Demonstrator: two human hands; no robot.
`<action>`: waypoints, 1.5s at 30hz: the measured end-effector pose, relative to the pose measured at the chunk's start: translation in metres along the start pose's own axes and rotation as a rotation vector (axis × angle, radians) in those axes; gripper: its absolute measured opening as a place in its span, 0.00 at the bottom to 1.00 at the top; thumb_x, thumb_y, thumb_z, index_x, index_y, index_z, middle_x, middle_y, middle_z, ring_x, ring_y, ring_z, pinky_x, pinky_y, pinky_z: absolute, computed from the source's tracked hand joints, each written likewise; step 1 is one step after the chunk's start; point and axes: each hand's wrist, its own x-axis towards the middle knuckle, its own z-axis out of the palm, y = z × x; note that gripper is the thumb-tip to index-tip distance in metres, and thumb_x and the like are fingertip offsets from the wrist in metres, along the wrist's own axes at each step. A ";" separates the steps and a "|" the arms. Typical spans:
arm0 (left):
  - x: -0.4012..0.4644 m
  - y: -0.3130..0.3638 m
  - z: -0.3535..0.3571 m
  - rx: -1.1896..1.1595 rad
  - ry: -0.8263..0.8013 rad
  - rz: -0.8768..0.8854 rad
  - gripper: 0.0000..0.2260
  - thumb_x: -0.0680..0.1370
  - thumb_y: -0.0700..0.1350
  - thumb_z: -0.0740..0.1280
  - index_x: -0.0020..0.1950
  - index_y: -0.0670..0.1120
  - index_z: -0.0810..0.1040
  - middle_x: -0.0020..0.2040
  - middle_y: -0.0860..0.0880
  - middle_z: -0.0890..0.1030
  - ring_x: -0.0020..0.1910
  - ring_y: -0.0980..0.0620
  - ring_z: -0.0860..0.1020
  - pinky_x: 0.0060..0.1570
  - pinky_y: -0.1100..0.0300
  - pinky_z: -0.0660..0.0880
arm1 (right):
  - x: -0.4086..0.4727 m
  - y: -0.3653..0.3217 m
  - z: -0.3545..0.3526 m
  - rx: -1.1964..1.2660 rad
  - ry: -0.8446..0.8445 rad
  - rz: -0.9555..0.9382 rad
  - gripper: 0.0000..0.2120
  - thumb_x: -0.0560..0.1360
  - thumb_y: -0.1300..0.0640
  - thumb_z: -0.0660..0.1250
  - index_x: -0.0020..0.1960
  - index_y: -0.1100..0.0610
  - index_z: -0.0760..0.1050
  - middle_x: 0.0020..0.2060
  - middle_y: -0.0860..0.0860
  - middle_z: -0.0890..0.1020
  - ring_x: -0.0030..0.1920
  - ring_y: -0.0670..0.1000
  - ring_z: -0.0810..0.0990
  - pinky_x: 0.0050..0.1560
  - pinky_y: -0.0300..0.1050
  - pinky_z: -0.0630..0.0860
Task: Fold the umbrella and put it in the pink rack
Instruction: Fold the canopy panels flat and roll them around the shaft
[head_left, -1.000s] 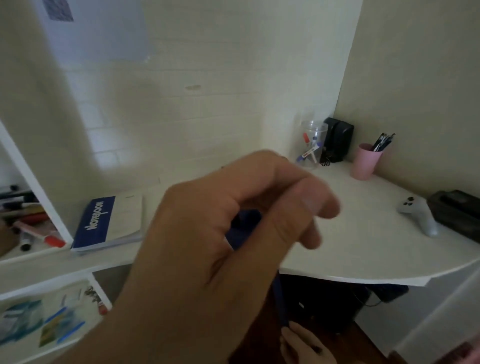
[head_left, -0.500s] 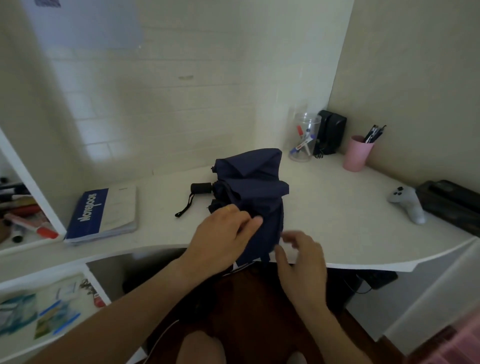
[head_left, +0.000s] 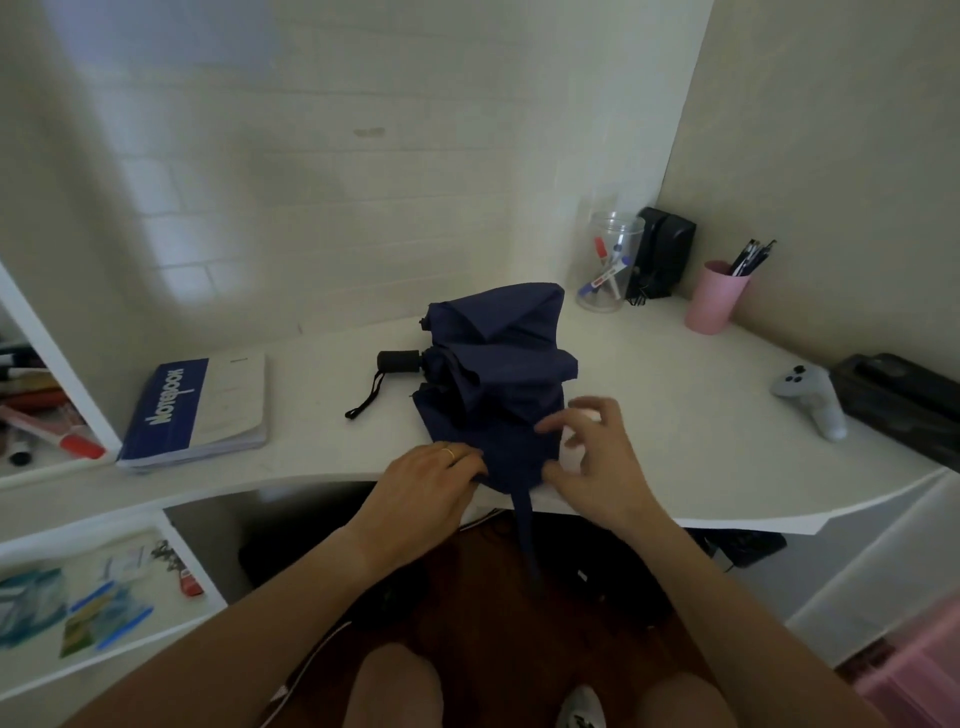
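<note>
A collapsed navy umbrella (head_left: 498, 374) lies loosely bunched on the white desk (head_left: 675, 415), its black handle (head_left: 397, 361) and wrist loop pointing left. Its closing strap (head_left: 524, 530) hangs over the desk's front edge. My left hand (head_left: 431, 483) rests on the near left edge of the fabric, fingers curled onto it. At the near right edge my right hand (head_left: 592, 457) has its fingers spread, the thumb touching the cloth. A pink container (head_left: 919, 670), blurred, shows at the bottom right corner on the floor.
A blue notebook (head_left: 197, 410) lies left of the umbrella. At the back right stand a clear jar of markers (head_left: 608, 270), black speakers (head_left: 665, 260) and a pink pen cup (head_left: 714, 299). A grey game controller (head_left: 810, 400) and black case (head_left: 904, 400) sit right. White shelves (head_left: 57, 415) stand left.
One second ago my left hand was raised close to the camera holding navy fabric. It has since dropped to the desk, and both hands now sit at the umbrella's near edge.
</note>
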 end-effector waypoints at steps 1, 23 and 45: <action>0.000 -0.003 0.001 -0.026 0.003 -0.002 0.07 0.78 0.44 0.69 0.56 0.49 0.82 0.60 0.50 0.84 0.55 0.51 0.82 0.53 0.56 0.80 | -0.003 0.003 -0.002 -0.107 -0.067 -0.164 0.21 0.66 0.52 0.76 0.57 0.44 0.77 0.70 0.48 0.65 0.59 0.46 0.73 0.56 0.36 0.74; 0.048 -0.015 -0.008 -0.600 0.398 -0.768 0.08 0.79 0.52 0.69 0.45 0.50 0.83 0.43 0.53 0.83 0.43 0.54 0.81 0.44 0.57 0.78 | 0.081 -0.010 -0.020 0.359 0.001 0.325 0.11 0.70 0.60 0.78 0.51 0.59 0.83 0.42 0.52 0.85 0.41 0.51 0.81 0.36 0.37 0.76; 0.033 0.006 -0.051 -1.202 0.220 -0.509 0.07 0.82 0.43 0.66 0.55 0.47 0.84 0.45 0.53 0.88 0.46 0.57 0.85 0.44 0.67 0.78 | 0.037 -0.027 -0.037 0.821 -0.273 0.253 0.33 0.71 0.63 0.77 0.71 0.45 0.69 0.53 0.59 0.82 0.36 0.56 0.82 0.29 0.42 0.72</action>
